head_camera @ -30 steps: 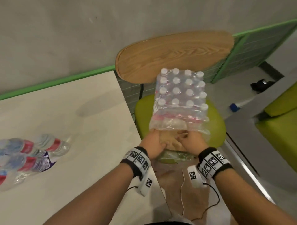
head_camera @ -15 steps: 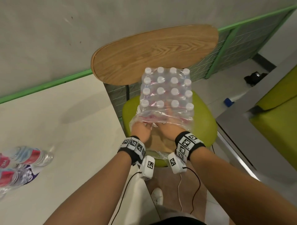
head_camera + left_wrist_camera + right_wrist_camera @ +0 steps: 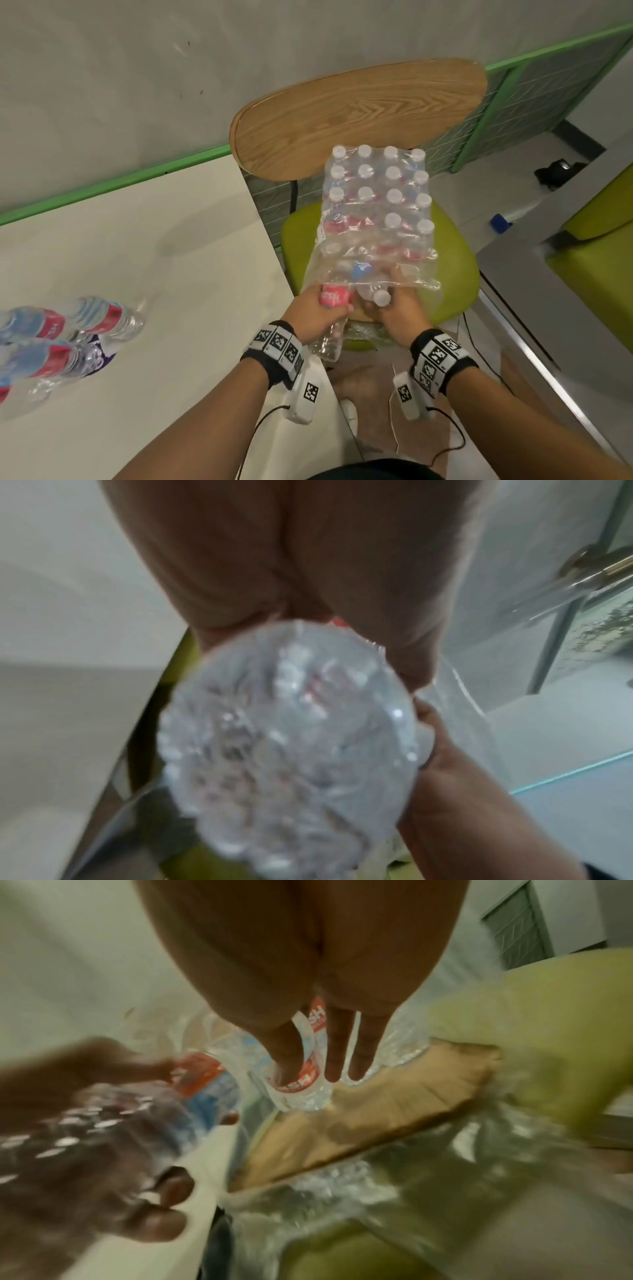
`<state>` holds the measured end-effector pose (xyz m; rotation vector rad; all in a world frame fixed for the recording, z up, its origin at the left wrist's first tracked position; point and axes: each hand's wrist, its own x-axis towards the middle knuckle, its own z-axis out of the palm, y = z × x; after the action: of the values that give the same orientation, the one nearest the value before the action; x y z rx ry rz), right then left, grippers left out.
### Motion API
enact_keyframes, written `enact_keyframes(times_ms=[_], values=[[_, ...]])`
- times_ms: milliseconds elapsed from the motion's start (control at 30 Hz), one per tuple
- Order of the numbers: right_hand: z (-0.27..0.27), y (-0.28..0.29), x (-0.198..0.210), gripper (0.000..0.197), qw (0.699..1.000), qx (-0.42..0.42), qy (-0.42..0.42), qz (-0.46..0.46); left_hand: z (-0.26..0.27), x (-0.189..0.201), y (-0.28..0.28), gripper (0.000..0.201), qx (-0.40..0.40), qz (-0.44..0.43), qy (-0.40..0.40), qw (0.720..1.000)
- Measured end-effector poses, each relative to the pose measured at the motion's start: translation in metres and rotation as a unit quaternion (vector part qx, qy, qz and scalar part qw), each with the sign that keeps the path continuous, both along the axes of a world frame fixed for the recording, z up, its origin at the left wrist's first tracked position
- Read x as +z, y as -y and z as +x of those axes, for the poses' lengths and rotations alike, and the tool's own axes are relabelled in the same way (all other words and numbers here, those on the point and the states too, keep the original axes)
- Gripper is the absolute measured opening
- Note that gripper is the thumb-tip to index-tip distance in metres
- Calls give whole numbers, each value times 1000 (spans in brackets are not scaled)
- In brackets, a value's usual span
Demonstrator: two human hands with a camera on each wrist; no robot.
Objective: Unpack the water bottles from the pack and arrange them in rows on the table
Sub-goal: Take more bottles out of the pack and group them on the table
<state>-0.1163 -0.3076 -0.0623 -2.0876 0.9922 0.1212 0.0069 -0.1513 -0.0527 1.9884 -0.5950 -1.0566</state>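
A shrink-wrapped pack of water bottles point(image 3: 376, 205) with white caps stands on a green chair seat point(image 3: 452, 260), its near end torn open. My left hand point(image 3: 308, 315) grips a red-labelled bottle point(image 3: 334, 296) half out of the wrap, its ribbed base point(image 3: 284, 750) pointing back at me. My right hand point(image 3: 400, 315) reaches into the opening and its fingers point(image 3: 335, 1053) curl over a second bottle point(image 3: 301, 1085), whose white cap point(image 3: 380, 297) shows by the thumb. Several bottles point(image 3: 85, 318) lie on the white table point(image 3: 154, 257) at the left.
The chair's wooden backrest point(image 3: 359, 116) rises behind the pack. A brown cardboard sheet point(image 3: 377, 1110) lies under the bottles inside the wrap. A grey ledge point(image 3: 548, 291) and another green seat point(image 3: 603, 260) stand to the right. The table edge runs just left of the chair.
Both hands were buried in the pack's open end. Now the left hand has drawn a red-labelled bottle out toward me, and a second bottle's cap shows at the right hand.
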Motion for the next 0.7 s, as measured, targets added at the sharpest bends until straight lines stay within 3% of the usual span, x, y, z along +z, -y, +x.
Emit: enact_keyframes(times_ms=[67, 133, 233, 400, 567, 700], values=[[-11, -8, 3, 34, 999, -11, 39, -24, 0, 2, -24, 52, -37, -7, -1, 999], [-23, -15, 8, 52, 994, 20, 96, -44, 0, 1, -54, 54, -42, -20, 4, 999], [-32, -33, 21, 56, 982, 45, 176, -46, 2, -4, -108, 55, 11, -35, -33, 999], [-21, -86, 40, 43, 969, -34, 244, 21, 12, -19, -229, 59, 152, -42, -54, 986], [17, -153, 51, 36, 963, 69, 227, 125, 20, -15, -338, 62, 261, -36, 8, 965], [67, -221, 43, 44, 962, 154, 178, 136, 27, -15, -402, 65, 339, -22, 75, 938]])
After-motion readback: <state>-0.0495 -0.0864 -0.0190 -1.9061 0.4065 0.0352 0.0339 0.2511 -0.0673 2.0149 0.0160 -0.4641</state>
